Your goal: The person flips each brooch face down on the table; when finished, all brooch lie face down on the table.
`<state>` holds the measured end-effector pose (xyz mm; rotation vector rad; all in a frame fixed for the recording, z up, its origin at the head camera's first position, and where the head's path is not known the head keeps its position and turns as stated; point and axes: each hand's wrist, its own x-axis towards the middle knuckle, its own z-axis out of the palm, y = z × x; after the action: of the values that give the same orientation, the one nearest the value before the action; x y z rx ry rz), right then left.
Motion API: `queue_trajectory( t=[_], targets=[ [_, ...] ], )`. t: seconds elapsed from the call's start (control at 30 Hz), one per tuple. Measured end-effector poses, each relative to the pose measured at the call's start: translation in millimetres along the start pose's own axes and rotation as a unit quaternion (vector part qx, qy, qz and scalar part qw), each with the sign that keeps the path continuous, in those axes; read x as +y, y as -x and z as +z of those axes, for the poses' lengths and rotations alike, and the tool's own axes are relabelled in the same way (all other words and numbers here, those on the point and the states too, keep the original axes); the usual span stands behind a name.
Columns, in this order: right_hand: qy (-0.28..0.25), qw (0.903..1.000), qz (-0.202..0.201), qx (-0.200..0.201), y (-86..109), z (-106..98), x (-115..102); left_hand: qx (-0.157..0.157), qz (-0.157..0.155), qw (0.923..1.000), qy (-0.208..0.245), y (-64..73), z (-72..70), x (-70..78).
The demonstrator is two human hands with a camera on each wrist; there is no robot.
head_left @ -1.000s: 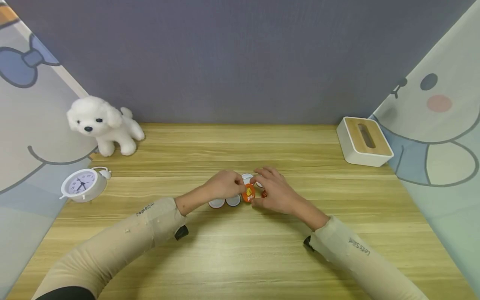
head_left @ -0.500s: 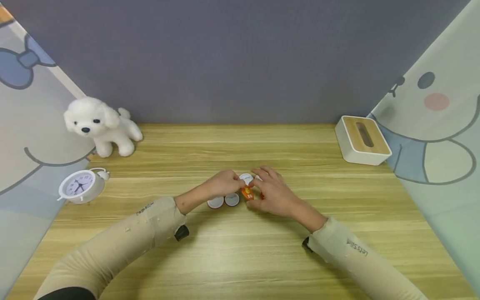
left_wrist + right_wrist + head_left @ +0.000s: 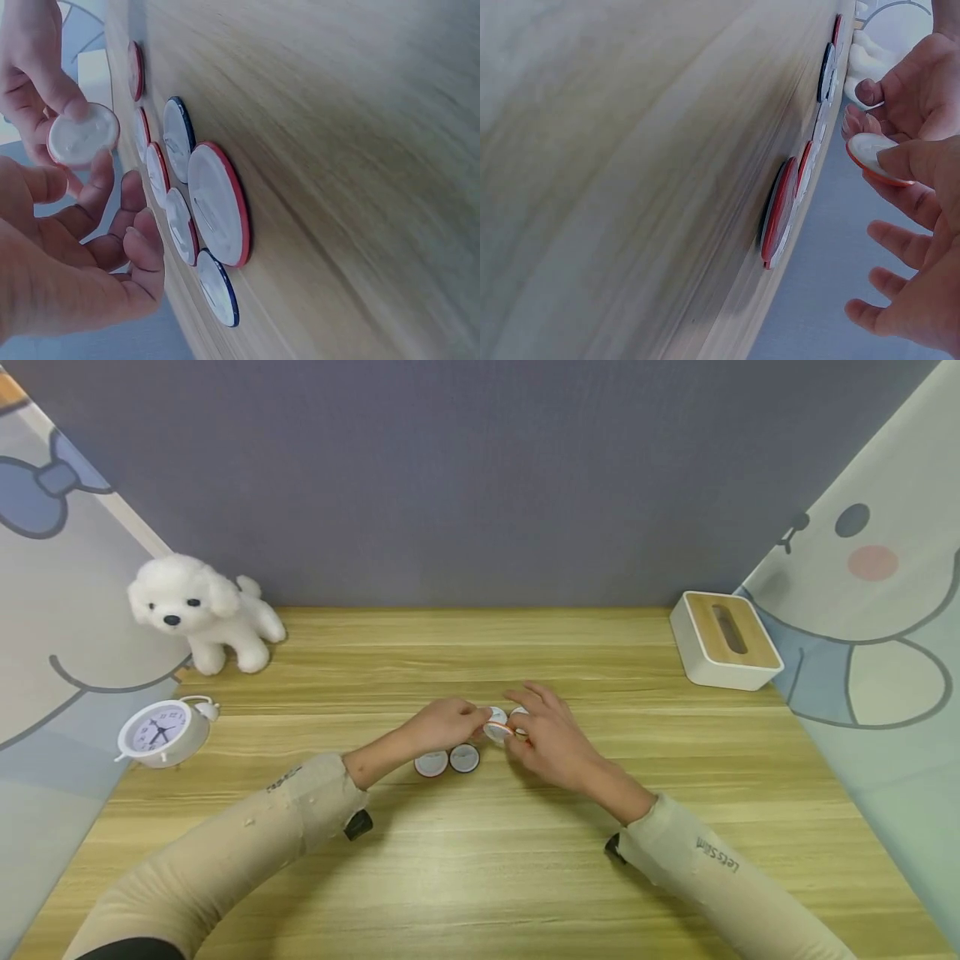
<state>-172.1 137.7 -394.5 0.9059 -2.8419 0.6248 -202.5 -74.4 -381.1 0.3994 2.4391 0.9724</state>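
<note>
My right hand (image 3: 555, 739) pinches a round button badge (image 3: 871, 154) between thumb and index finger, raised above the table. Its whitish back shows, with an orange-red rim. Beside it, my left hand (image 3: 448, 725) has loosely bent fingers; in the left wrist view one fingertip is at the edge of the badge (image 3: 84, 138), and contact is unclear. Below lie several more badges, mostly backs up with pins showing, among them a red-rimmed badge (image 3: 216, 204) and a dark-rimmed badge (image 3: 465, 758). A red badge (image 3: 781, 201) seems to overlap others under my right hand.
On the left of the wooden table (image 3: 480, 877) are a white alarm clock (image 3: 167, 732) and a white plush dog (image 3: 206, 610). A tissue box (image 3: 727, 639) with a wooden top stands at the back right. A grey panel (image 3: 465, 485) closes off the back.
The held badge has turned from its orange printed face to its whitish back. My left fingers have shifted slightly. The two nearer badges on the table stay in place.
</note>
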Motion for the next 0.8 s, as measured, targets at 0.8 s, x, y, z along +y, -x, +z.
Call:
queue_trajectory(
  t=[0.8],
  targets=[
    [-0.055, 0.9972, 0.049, 0.011, -3.1, -1.7, 2.9, -0.028, 0.114, 0.993, -0.01, -3.1, 2.4, -3.9]
  ],
)
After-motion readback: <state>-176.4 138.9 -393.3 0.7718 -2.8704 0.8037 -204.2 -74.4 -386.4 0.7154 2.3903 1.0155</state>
